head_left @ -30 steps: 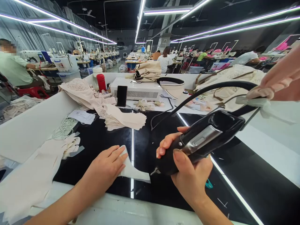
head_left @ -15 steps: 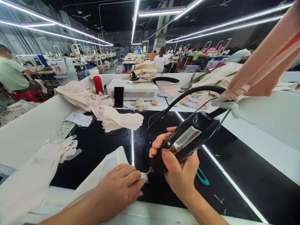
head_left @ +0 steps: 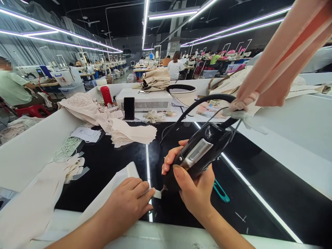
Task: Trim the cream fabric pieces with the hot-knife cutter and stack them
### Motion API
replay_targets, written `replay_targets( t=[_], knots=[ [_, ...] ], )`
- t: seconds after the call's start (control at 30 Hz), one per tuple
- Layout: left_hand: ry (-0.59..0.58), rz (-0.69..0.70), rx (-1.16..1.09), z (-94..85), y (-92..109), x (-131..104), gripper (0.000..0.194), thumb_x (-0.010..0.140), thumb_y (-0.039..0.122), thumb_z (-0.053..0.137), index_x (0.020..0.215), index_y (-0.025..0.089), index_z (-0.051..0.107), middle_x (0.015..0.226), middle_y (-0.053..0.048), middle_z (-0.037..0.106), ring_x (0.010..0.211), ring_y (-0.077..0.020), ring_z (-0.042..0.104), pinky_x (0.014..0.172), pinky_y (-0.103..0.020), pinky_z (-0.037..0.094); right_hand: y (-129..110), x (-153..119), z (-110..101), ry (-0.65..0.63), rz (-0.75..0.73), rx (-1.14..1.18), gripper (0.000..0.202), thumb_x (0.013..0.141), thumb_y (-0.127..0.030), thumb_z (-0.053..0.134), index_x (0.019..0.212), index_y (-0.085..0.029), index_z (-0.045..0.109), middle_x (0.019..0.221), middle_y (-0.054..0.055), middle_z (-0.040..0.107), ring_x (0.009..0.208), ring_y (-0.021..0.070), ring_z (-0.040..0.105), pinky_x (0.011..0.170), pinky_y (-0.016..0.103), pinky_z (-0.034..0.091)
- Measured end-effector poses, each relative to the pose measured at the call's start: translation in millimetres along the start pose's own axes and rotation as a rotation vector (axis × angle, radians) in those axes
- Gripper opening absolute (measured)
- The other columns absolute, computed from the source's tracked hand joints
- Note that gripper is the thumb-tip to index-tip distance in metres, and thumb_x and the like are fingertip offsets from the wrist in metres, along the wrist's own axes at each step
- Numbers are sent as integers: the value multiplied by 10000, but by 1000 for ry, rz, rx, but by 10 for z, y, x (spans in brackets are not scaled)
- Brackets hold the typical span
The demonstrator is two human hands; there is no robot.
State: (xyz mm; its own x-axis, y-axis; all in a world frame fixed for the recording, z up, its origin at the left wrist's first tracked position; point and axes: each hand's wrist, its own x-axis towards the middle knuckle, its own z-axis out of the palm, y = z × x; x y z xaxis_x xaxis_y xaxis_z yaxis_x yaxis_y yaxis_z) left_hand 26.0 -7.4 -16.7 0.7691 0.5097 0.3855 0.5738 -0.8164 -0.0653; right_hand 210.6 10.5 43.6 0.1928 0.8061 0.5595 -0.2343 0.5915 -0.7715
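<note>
My right hand point(head_left: 193, 176) is wrapped round a black corded hand tool point(head_left: 201, 143) with a silver side panel, held tilted with its thin metal tip point(head_left: 163, 188) pointing down to the left. The tip is close to the end of a small white strip point(head_left: 157, 193); whether they touch, I cannot tell. My left hand point(head_left: 129, 200) lies over the strip, fingers together and closed on it, pressing it to the black glossy work surface point(head_left: 178, 211). A larger white fabric piece point(head_left: 114, 183) runs under and beside this hand, partly hidden.
A teal thread snipper point(head_left: 221, 192) lies right of my right hand. The tool's cable hangs from a knotted pink cloth point(head_left: 245, 103). Cut beige fabric pieces point(head_left: 132, 133), a phone point(head_left: 129, 108), a white vented box point(head_left: 145, 98) and a red bottle point(head_left: 105, 95) stand behind. Co-workers sit beyond.
The view has shifted slightly, so most things appear further left. The tool tip now sits just off the strip's end corner, where before it was against it. Both hands keep their hold.
</note>
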Motion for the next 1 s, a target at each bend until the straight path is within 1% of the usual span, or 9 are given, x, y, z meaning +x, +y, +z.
replay_targets(
  t=[0.13,0.27,0.37,0.47,0.63,0.87,1.0],
  knots=[
    [-9,2,21,-28,-24,-2,230,1025,301,613,1206,162,588,1060,-67,684,902,-221,667,767,-352,550,-10,7,0,-7,-4,-3,295,843,-231,733,1070,-272,550,787,-44,653,576,133,616,497,276,549],
    [-28,35,57,-40,-48,-2,265,1025,333,618,1238,179,577,1076,-66,672,923,-217,658,790,-348,537,-8,3,-6,-11,-2,-11,278,857,-264,740,1048,-261,538,782,-35,645,577,135,613,499,278,550],
    [-46,62,85,-42,-59,-4,289,1026,348,616,1253,173,573,1077,-68,669,924,-222,653,791,-350,534,3,-2,-14,-19,-4,-7,264,867,-286,741,1036,-260,540,789,-31,644,577,132,610,500,277,548],
    [-37,74,85,-42,-81,-20,286,1022,349,622,1237,165,579,1072,-67,674,906,-226,653,771,-350,537,13,-2,-10,-19,-3,-2,246,871,-290,742,1022,-261,550,794,-30,647,576,128,607,507,275,547],
    [-37,82,72,-44,-138,-45,282,1022,341,625,1235,162,580,1068,-63,675,894,-209,650,769,-331,542,9,4,30,10,-4,28,283,865,-306,754,1061,-270,553,776,-37,648,553,124,599,488,266,538],
    [-46,56,-54,-115,-148,30,203,1041,266,575,1230,196,601,1088,-53,667,943,-191,641,847,-317,558,-17,-24,33,-15,30,17,253,863,-299,738,1023,-268,544,788,-36,645,569,129,606,510,276,552],
    [-38,32,-142,-109,-179,56,202,1054,206,510,1225,212,618,1057,-53,672,912,-188,644,816,-316,570,-23,-33,25,-17,21,16,244,861,-279,737,1011,-265,546,785,-34,647,573,128,606,517,273,554]
  ],
)
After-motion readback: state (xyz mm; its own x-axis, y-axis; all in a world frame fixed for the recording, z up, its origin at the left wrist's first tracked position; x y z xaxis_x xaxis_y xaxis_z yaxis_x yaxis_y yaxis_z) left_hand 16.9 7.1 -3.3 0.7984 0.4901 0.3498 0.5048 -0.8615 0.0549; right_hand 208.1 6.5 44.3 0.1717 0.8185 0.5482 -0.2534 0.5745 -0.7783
